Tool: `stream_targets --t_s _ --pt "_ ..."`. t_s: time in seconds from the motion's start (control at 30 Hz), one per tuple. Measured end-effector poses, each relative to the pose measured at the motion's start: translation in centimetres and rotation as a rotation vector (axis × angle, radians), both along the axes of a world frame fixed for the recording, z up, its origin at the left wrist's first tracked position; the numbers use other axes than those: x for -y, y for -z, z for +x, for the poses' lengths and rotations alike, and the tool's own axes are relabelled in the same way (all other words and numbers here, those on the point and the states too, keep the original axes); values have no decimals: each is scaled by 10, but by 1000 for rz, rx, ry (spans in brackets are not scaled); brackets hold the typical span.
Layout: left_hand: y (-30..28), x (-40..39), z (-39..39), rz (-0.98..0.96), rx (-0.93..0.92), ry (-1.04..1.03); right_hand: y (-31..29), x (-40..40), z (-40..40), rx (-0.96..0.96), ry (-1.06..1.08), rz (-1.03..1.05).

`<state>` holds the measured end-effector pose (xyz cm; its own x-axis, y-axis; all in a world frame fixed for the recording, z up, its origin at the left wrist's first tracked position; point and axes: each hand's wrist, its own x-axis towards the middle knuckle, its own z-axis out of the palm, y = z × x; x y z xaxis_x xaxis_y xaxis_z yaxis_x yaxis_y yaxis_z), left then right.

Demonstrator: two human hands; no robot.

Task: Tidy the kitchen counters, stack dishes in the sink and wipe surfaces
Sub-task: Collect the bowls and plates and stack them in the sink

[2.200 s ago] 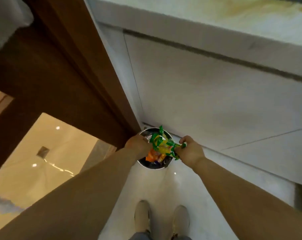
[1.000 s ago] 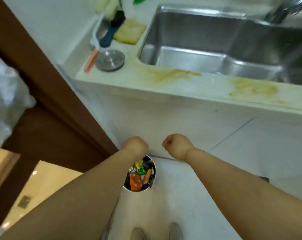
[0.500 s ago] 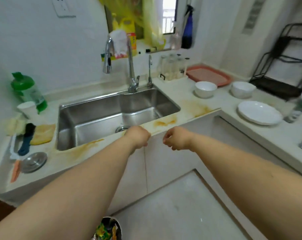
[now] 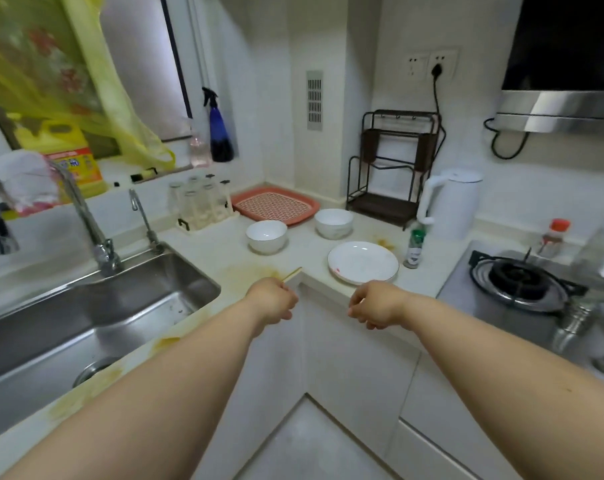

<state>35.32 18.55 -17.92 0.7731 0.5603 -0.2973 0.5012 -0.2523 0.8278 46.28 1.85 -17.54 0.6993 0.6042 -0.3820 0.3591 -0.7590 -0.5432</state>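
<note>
Standing at the inner corner of the pale stone counter point(image 4: 224, 252), we record both arms held out at counter height. Our left hand point(image 4: 272, 299) is curled shut around a thin, pale wooden stick point(image 4: 292, 274), whose free end points up and away toward the corner edge. Our right hand point(image 4: 375, 304) is loosely curled and appears to hold nothing, though its fingertips are turned under and we cannot tell for certain. Three dishes await stacking: a round white shallow plate with a red smear point(image 4: 363, 262) lies just beyond the right hand, with two white ceramic bowls, one nearer point(image 4: 266, 236) and one farther point(image 4: 334, 223), behind it. We judge the right hand nearer the plate, whereas the empty stainless steel sink point(image 4: 96, 317) lies to our left. Yellow-brown stains on the counter remain unwiped.
</note>
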Motion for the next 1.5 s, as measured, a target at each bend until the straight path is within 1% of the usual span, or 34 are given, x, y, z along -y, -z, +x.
stream_targets --t_s 0.17,0.27,0.43,0.53,0.6,0.67,0.8,0.9,1.03,1.17,1.23,1.3,1.4,1.5 --pt "17 -6 58 -27 -11 -5 16 5 63 -56 41 -16" --pt "27 -30 89 -23 -29 -31 25 -16 96 -64 48 -28" --pt "45 -99 145 12 -81 -6 39 -76 149 91 92 -25" --pt "57 -143 182 11 -62 -52 45 -106 182 106 130 -51" --pt "66 -175 205 42 -132 -88 44 -129 206 67 147 -68" --pt "74 -206 228 33 -149 -188 43 -154 228 42 199 -18" --pt "83 -245 254 -64 -182 -428 55 -200 251 -73 262 98" --pt "101 -270 271 -146 -197 -508 72 -242 265 -144 217 116" --pt "114 -293 282 -192 -213 -535 88 -297 285 -216 179 165" --pt "120 -305 285 -207 -195 -474 101 -335 299 -388 194 191" --pt "120 -309 287 -265 -147 -457 108 -347 304 -498 201 196" --pt "118 -309 290 -356 -97 -477 115 -354 305 -567 188 196" --pt "117 -308 289 -373 -103 -487 121 -358 301 -559 185 198" --pt "107 -308 295 -361 -76 -461 111 -354 304 -470 143 230"
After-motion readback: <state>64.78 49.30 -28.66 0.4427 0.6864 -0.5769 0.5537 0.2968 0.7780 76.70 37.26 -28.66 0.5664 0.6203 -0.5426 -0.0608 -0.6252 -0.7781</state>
